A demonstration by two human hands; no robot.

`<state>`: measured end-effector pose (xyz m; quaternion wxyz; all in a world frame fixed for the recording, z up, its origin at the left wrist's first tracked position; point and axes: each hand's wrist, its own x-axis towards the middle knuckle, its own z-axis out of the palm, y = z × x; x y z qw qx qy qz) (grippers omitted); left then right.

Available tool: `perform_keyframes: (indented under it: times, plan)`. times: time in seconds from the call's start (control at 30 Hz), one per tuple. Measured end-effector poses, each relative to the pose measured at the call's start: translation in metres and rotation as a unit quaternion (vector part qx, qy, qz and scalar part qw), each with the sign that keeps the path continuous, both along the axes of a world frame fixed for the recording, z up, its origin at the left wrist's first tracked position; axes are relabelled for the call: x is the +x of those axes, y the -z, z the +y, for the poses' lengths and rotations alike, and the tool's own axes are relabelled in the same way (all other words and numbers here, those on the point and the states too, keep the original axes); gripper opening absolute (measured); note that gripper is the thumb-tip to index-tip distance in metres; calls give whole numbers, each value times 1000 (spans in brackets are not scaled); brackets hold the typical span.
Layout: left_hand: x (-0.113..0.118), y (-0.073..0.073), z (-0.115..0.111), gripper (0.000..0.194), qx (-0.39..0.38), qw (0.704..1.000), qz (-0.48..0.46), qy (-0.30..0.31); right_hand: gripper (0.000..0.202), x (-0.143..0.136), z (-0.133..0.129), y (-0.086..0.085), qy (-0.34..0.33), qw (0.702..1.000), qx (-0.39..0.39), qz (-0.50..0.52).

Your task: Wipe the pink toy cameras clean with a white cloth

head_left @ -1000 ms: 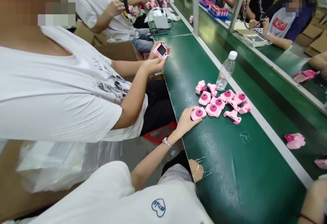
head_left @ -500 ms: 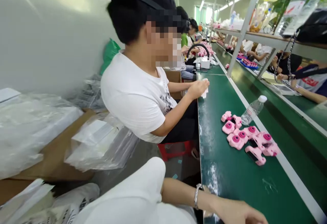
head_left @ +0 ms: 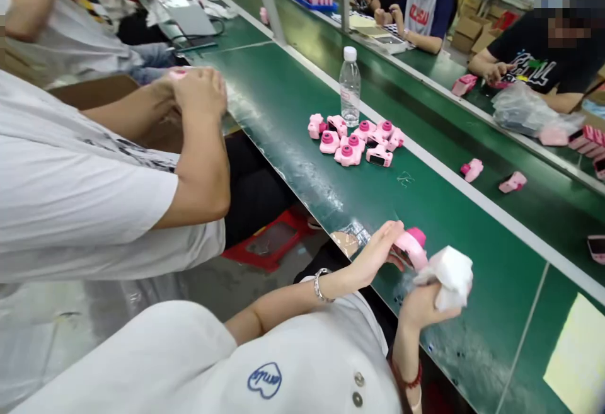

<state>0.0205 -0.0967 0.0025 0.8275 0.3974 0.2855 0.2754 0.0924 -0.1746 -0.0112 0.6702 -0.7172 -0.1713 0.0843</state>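
My left hand (head_left: 378, 253), with a silver bracelet at the wrist, holds a pink toy camera (head_left: 412, 249) over the green bench (head_left: 302, 149). My right hand (head_left: 425, 305) grips a crumpled white cloth (head_left: 449, 275), whose edge meets the camera's right side. Farther up the bench lies a group of several pink cameras (head_left: 350, 150), some lens up, one with its dark screen showing. A clear bottle with a white cap (head_left: 350, 89) stands upright just behind them.
At the left, a person in a white shirt (head_left: 85, 193) sits close by, forearms over the bench edge. Two pink cameras (head_left: 472, 169) (head_left: 513, 181) lie beyond the white divider. A pale yellow sheet (head_left: 579, 354) is at the right. People sit across the line.
The view has swung right and down. My left hand now has a pink camera in it, and my right hand with the white cloth has come into view. The neighbour's hands appear nearer.
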Motion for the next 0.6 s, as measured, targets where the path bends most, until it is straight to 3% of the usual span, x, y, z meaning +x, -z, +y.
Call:
perform_keyframes:
  times: [0.07, 0.13, 0.2, 0.33, 0.43, 0.5, 0.6]
  plan:
    - [-9, -1, -18, 69, 8, 999, 3, 43, 31, -1, -4, -4, 78, 997, 24, -5]
    - [-20, 0, -32, 79, 14, 996, 5, 92, 28, 1, -10, -7, 110, 993, 36, 8]
    - [-28, 4, -41, 85, 33, 992, 19, 121, 28, 1, -18, -7, 118, 992, 41, 23]
    - [-34, 22, -43, 101, 90, 988, 80, 98, 30, -14, -35, 3, 125, 991, 44, 10]
    - [-37, 32, -38, 119, 81, 982, 75, 156, 35, -25, -41, 12, 98, 994, 41, 19]
    - [-41, 32, -33, 120, 119, 966, 74, 216, 36, -22, -40, 17, 91, 993, 44, 55]
    - [-45, 23, -24, 107, 267, 912, 135, 280, 35, 0, -36, 27, 89, 986, 51, 134]
